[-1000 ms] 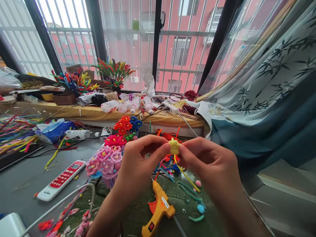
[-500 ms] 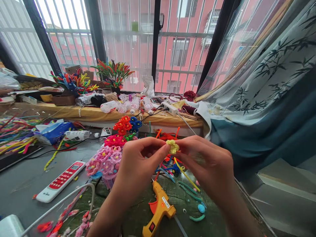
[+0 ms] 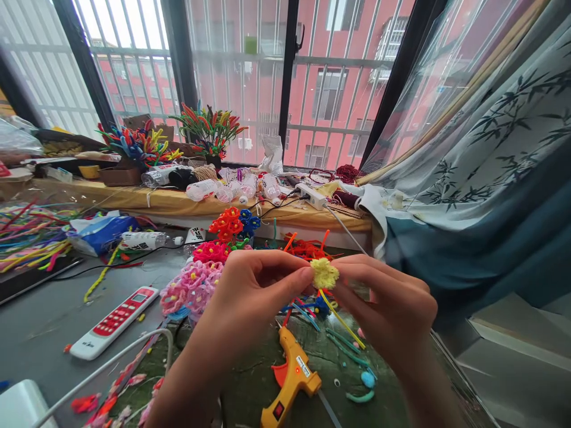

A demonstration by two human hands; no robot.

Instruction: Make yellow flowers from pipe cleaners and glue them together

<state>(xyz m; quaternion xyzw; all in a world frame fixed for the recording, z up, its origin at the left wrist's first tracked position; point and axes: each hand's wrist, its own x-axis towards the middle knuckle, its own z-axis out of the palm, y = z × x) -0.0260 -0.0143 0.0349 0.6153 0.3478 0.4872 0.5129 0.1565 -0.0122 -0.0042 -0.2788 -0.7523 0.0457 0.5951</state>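
Between my two hands, above the table, is a small fuzzy yellow pipe-cleaner flower [image 3: 325,274]. My left hand [image 3: 254,291] pinches its left edge with thumb and forefinger. From the other side, my right hand [image 3: 388,303] grips its right edge with closed fingers. Below the flower a yellow pipe cleaner [image 3: 342,321] slants down to the right; whether it joins the flower I cannot tell. An orange-yellow glue gun [image 3: 292,377] lies on the table under my hands, its small red light lit. Pink pipe-cleaner flowers [image 3: 191,288] stand left of my left wrist, partly covered by it.
A white remote control [image 3: 113,324] lies at the left, near loose pipe cleaners [image 3: 33,235]. Teal pipe-cleaner pieces [image 3: 348,348] and a blue pompom [image 3: 368,380] lie at the right. A power strip [image 3: 311,196] and plastic bottles [image 3: 203,190] line the windowsill. A white cable crosses the lower left.
The yellow flower has moved slightly right and turned so more of its face shows. Both hands shifted a little right with it. The whole view has also shifted slightly.
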